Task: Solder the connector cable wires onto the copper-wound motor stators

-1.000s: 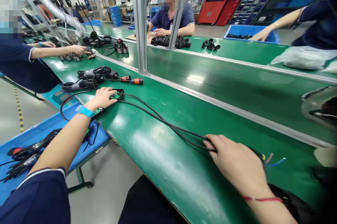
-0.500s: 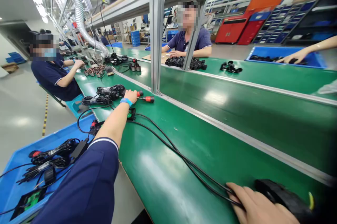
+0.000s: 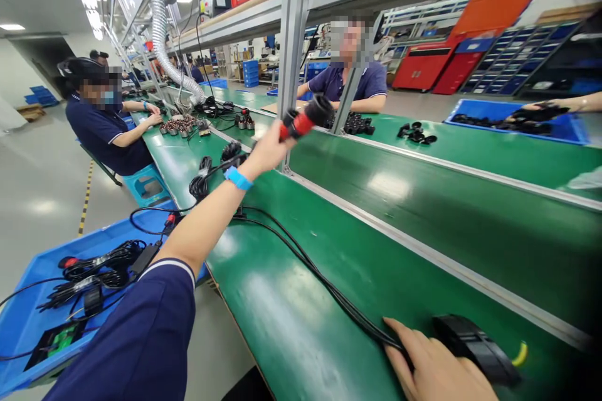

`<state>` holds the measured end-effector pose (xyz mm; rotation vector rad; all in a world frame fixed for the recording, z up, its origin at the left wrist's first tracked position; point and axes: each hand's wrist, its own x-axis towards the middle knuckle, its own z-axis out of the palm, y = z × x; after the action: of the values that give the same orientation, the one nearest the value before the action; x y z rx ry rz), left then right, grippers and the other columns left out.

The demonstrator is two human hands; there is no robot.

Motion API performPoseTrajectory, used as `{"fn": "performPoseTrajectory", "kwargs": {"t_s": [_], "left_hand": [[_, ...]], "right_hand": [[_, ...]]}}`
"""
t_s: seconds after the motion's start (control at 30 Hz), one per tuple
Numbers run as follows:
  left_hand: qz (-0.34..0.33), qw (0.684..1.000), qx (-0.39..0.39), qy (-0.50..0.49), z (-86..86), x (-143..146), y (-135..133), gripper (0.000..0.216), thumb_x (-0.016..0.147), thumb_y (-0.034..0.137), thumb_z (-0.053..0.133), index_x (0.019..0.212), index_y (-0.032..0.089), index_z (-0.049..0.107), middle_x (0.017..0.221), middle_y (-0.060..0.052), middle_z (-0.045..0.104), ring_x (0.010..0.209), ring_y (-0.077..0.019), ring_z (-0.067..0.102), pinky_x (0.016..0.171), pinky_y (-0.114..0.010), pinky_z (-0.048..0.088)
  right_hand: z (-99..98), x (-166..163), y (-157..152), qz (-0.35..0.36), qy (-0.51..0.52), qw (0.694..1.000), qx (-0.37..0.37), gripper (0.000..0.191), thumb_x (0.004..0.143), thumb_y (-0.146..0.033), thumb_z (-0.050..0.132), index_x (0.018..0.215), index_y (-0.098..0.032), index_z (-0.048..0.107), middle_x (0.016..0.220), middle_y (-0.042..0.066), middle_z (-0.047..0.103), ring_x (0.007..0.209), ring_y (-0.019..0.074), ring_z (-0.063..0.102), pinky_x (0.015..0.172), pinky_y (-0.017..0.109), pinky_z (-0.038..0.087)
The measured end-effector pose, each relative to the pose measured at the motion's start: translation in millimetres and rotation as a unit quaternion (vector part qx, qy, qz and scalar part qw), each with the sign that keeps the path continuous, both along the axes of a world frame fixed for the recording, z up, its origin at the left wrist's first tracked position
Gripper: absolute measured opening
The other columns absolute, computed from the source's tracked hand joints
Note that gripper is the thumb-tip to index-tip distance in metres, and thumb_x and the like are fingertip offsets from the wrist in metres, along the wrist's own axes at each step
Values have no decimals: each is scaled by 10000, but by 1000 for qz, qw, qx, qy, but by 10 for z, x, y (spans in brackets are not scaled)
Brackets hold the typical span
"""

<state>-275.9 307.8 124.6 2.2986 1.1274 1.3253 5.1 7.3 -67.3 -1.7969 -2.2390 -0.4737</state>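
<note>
My left hand, with a blue band on the wrist, is closed around a black-and-red cable connector lifted above the bench. Behind that wrist lie coiled black cables, partly hidden by the forearm. My right hand rests low on the green bench, its fingers closed over two black cables that run back toward my left forearm. Close beside the right hand sits a black housing with a short yellow piece at its end; what it is exactly I cannot tell.
At left, a blue bin holds cable coils and a green circuit board. A metal post rises from the bench divider. Co-workers sit left and across. Another person's hand holds black parts over a far blue tray.
My left hand has lifted the connector from the bench, up and to the right. The coiled cables behind it have shifted. My right hand stays on the cables.
</note>
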Motion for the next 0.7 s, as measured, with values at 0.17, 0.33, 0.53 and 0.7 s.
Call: {"fn": "performPoseTrajectory", "kwargs": {"t_s": [0.17, 0.33, 0.53, 0.7], "left_hand": [[-192, 911, -75, 357, -875, 280, -1044, 367, 786, 118, 492, 1151, 144, 506, 1004, -100, 622, 860, -217, 599, 780, -342, 480], [-262, 882, -41, 389, -1282, -65, -1417, 744, 799, 375, 609, 1442, 149, 311, 1403, -162, 467, 1280, -306, 433, 1136, -497, 251], [-216, 874, -10, 436, -1381, -422, -1420, 952, 744, 698, 560, 1477, 150, 296, 1449, -178, 444, 1324, -336, 405, 1157, -522, 189], [-145, 874, 71, 458, -1479, -752, -1442, 723, 874, 534, 464, 1504, 240, 268, 1469, -133, 447, 1347, -346, 417, 1126, -570, 248]], "right_hand": [[172, -39, -108, -89, -15, 995, -46, 276, 945, -277, 427, 1034, -161, 661, 808, 59, 706, 720, 229, 672, 629, 359, 449], [398, -160, -190, -167, 6, 976, -139, 223, 934, -248, 484, 1067, -186, 653, 897, 51, 701, 803, 221, 666, 692, 334, 447], [604, -370, -252, -170, 35, 970, -170, 154, 885, -168, 501, 947, -177, 642, 897, 74, 642, 867, 218, 611, 684, 308, 412], [636, -453, -286, -183, 66, 964, -184, 122, 908, -175, 484, 943, -167, 601, 937, 96, 610, 853, 226, 592, 646, 311, 428]]}}
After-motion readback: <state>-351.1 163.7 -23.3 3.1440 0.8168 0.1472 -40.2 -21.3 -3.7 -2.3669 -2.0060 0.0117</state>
